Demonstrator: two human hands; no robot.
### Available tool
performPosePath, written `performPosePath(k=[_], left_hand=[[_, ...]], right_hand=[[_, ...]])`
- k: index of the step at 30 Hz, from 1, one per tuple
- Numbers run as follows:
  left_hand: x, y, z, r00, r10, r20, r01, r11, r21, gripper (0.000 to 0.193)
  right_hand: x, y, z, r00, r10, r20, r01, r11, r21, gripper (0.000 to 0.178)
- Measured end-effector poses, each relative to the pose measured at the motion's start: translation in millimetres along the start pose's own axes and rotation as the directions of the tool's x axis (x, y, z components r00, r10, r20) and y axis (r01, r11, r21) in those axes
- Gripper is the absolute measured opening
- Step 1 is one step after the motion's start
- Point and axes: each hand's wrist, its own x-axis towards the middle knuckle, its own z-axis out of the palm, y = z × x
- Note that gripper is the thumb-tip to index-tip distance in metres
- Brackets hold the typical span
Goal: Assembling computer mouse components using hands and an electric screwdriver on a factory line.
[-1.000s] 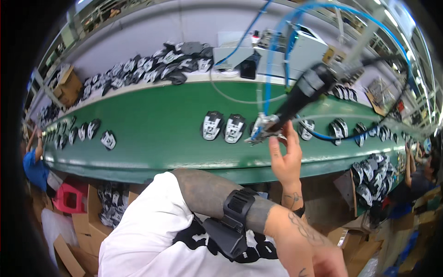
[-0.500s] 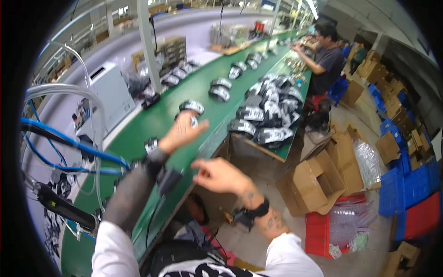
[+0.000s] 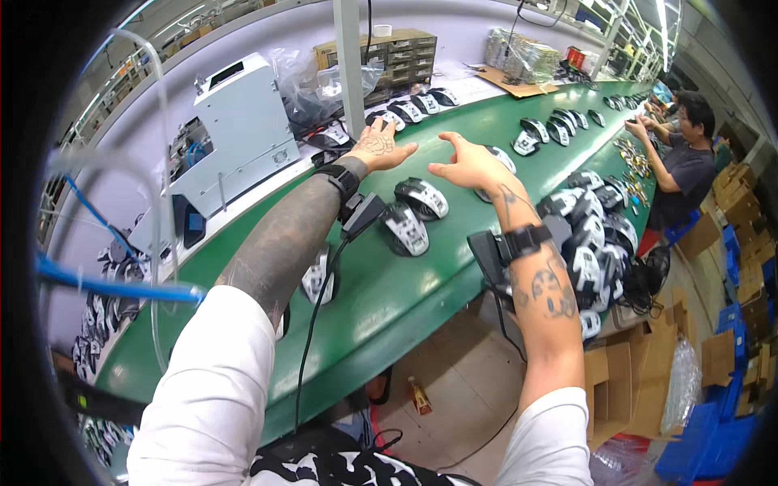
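Observation:
My left hand (image 3: 379, 148) stretches over the far side of the green belt (image 3: 356, 356), fingers spread. Its fingertips overlap the nearest of a row of black-and-white computer mice (image 3: 407, 111) on the white ledge; whether they touch cannot be told. My right hand (image 3: 474, 166) hangs over the belt with thumb and index finger apart and nothing seen between them. Behind it, a mouse (image 3: 502, 159) is partly hidden. A pair of mice, one light-topped (image 3: 404, 228) and one darker (image 3: 422, 198), lies on the belt between my forearms. Another mouse (image 3: 318, 275) sits beside my left forearm.
Piled mice (image 3: 596, 235) crowd a side table at right. A pale machine (image 3: 235, 138) and a drawer cabinet (image 3: 409, 57) stand beyond the belt. A person (image 3: 689, 154) works farther along it. Cables hang from my wrist devices; cardboard boxes (image 3: 636, 381) lie on the floor.
The view has swung. My left hand has gone from a mouse on the belt to the row on the ledge. My right hand has moved from the belt's near edge out over it.

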Motion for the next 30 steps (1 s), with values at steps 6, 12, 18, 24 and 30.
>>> performPosePath(k=[6, 12, 18, 24, 30], left_hand=[[77, -19, 13, 0.97, 0.197, 0.139, -0.227, 0.94, 0.253, 0.077], [126, -60, 27, 0.974, 0.189, 0.127, -0.222, 0.912, 0.344, 0.076], [128, -59, 70, 0.957, 0.289, -0.036, -0.257, 0.896, 0.363, 0.075], [138, -74, 95, 0.97, 0.196, -0.141, -0.159, 0.957, 0.241, 0.068], [151, -73, 83, 0.988, 0.143, -0.067, -0.112, 0.934, 0.34, 0.059]], right_hand=[[132, 74, 12, 0.975, 0.222, 0.031, -0.196, 0.911, -0.364, 0.078], [244, 84, 49, 0.971, 0.214, -0.108, -0.236, 0.937, -0.259, 0.081], [312, 128, 65, 0.963, 0.176, -0.203, -0.227, 0.938, -0.262, 0.084], [360, 161, 87, 0.976, 0.169, -0.135, -0.205, 0.923, -0.325, 0.085], [366, 168, 78, 0.997, -0.014, -0.08, -0.007, 0.965, -0.262, 0.077]])
